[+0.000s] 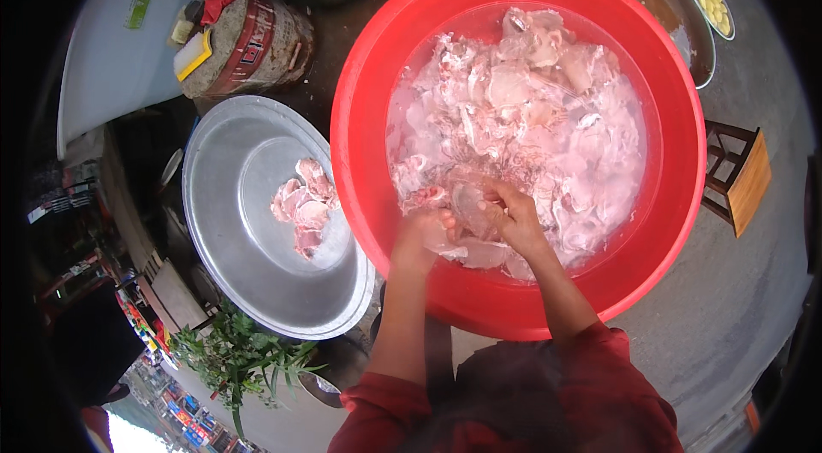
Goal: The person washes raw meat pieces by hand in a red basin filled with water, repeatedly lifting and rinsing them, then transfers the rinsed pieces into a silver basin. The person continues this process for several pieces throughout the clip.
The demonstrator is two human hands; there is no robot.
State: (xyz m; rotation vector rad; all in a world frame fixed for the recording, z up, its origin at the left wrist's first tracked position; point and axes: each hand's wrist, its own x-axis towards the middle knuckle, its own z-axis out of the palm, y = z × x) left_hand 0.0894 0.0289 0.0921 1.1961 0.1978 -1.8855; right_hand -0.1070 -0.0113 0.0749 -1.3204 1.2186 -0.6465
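Note:
A large red plastic tub (514, 318) stands right in front of me, filled with cloudy water and many pieces of pale raw meat (533, 106), probably poultry. Over its near side my right hand (517, 215) pinches a pale, glossy raw meat piece (470, 202). My left hand (429, 231), slightly blurred, curls its fingers at the same piece's left edge; its palm side is hidden. Left of the tub, a wide aluminium basin (237, 260) holds a small heap of pinkish cut meat (308, 206).
A rusty drum (270, 42) with a yellow-backed brush (194, 55) on top stands beyond the basin. Leafy plants (237, 344) grow near left. At right are a wooden stool (748, 183), a metal pot of brownish liquid (661, 3) and a bowl of pale yellow pieces (708, 0).

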